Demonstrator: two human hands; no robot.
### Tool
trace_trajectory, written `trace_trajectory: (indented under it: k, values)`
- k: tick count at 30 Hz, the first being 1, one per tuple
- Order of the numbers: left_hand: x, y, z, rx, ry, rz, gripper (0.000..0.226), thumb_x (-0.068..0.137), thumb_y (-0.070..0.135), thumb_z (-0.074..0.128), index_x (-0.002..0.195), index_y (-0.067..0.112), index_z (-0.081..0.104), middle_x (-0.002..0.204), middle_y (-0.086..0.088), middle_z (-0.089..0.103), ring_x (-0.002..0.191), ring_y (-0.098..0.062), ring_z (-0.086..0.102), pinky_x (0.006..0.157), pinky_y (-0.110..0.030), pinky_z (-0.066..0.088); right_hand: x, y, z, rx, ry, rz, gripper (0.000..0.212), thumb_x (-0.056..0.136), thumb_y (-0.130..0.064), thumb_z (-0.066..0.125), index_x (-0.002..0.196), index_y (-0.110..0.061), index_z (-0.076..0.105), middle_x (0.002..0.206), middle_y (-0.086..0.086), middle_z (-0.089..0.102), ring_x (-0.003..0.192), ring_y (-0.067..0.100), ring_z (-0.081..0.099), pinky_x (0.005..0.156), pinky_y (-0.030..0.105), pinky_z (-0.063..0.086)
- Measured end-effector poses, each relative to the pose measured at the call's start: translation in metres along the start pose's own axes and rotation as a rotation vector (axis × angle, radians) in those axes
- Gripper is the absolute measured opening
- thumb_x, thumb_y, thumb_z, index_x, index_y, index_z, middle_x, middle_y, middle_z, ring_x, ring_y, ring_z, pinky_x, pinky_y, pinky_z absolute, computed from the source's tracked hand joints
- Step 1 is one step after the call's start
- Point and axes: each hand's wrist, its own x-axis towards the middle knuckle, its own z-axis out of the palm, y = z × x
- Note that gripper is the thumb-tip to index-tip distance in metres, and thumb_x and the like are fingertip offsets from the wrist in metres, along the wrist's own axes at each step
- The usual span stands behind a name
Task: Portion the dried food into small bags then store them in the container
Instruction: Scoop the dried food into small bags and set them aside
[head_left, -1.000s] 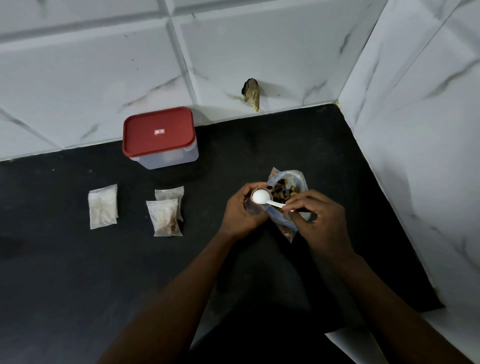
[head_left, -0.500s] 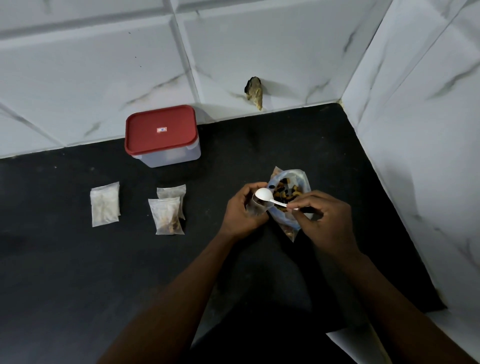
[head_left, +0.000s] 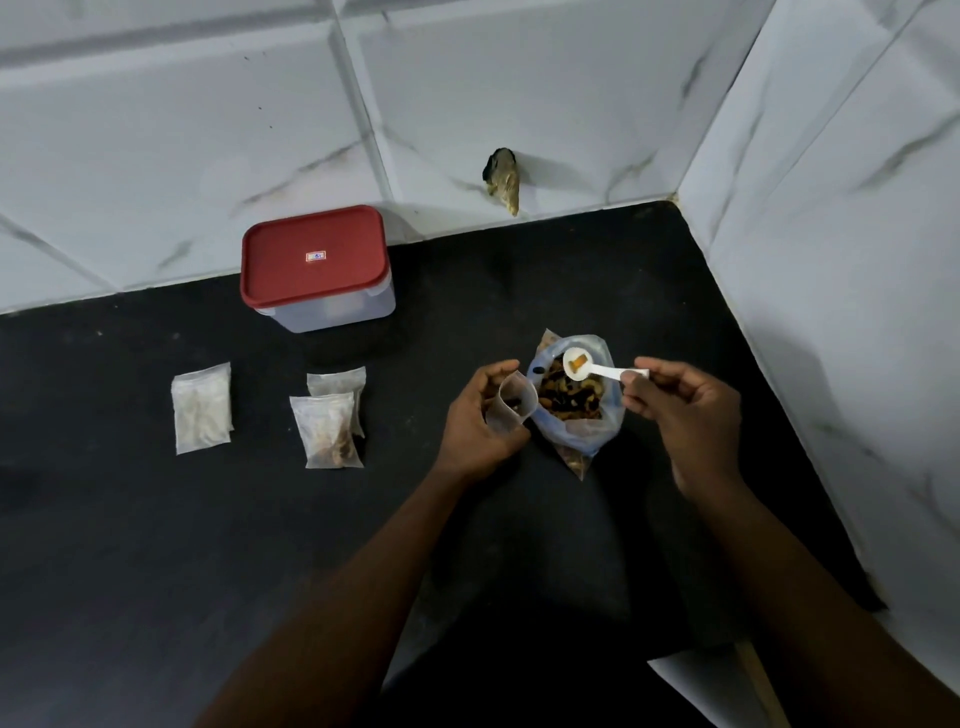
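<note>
Right hand (head_left: 680, 410) pinches the spoon (head_left: 602, 370) by its handle end. Spoon roughly level, long axis left–right, bowl pointing left with one orange piece in it, above the open big bag (head_left: 571, 415) of dried food.

Left hand (head_left: 475, 421) curls round a small bag (head_left: 511, 405), mouth open, facing up and rightward, just left of the spoon bowl.

Likely next: a short carry leftward, then tip.

Filled packets (head_left: 327, 431) and the lidded container (head_left: 317, 270) sit well left on the table (head_left: 156, 545).
</note>
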Motion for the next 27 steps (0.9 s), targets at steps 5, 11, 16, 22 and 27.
trace_trajectory:
  k: [5,11,16,22,27]
  values:
    - [-0.001,-0.008,-0.003,0.102,0.051,0.0,0.065,0.076,0.007,0.079,0.135,0.024,0.057,0.132,0.009,0.06,0.123,-0.005,0.059,0.102,-0.031,0.053,0.019,0.003,-0.002,-0.265,-0.02,-0.076,0.021,0.083,-0.009,0.081,0.104,-0.013,0.078,0.09,0.0,0.078,0.081,0.012,0.076,0.077,0.035,0.063]
    - [0.0,-0.008,-0.004,0.102,-0.005,-0.065,0.052,0.079,0.007,0.078,0.124,0.026,0.059,0.12,0.011,0.063,0.112,-0.002,0.061,0.092,-0.024,0.054,0.024,0.002,0.008,-0.608,-0.17,-0.431,0.017,0.084,-0.011,0.081,0.1,-0.015,0.079,0.093,-0.005,0.077,0.084,-0.003,0.07,0.077,0.01,0.052]
    - [0.002,-0.008,-0.004,0.123,-0.035,-0.09,0.051,0.08,0.006,0.078,0.122,0.025,0.059,0.119,0.011,0.063,0.11,0.0,0.061,0.085,-0.019,0.052,0.02,0.001,0.019,-0.733,-0.349,-0.46,0.019,0.087,-0.016,0.079,0.106,-0.017,0.078,0.101,-0.007,0.076,0.092,-0.003,0.068,0.082,0.014,0.054]
    - [0.0,-0.008,-0.004,0.103,-0.02,-0.093,0.051,0.08,0.005,0.078,0.124,0.024,0.059,0.119,0.013,0.063,0.11,0.003,0.06,0.084,-0.013,0.05,0.024,-0.011,0.001,-0.672,-0.326,-0.434,0.018,0.085,-0.013,0.08,0.103,-0.016,0.079,0.094,-0.009,0.076,0.086,-0.005,0.07,0.08,0.011,0.054]
    - [-0.001,-0.01,-0.004,0.102,-0.029,-0.066,0.053,0.079,0.001,0.077,0.124,0.021,0.059,0.12,0.01,0.063,0.112,-0.001,0.061,0.087,-0.012,0.05,0.024,-0.005,0.002,-0.686,-0.262,-0.459,0.016,0.085,-0.011,0.079,0.101,-0.012,0.079,0.094,-0.003,0.077,0.085,-0.001,0.071,0.08,0.012,0.054]
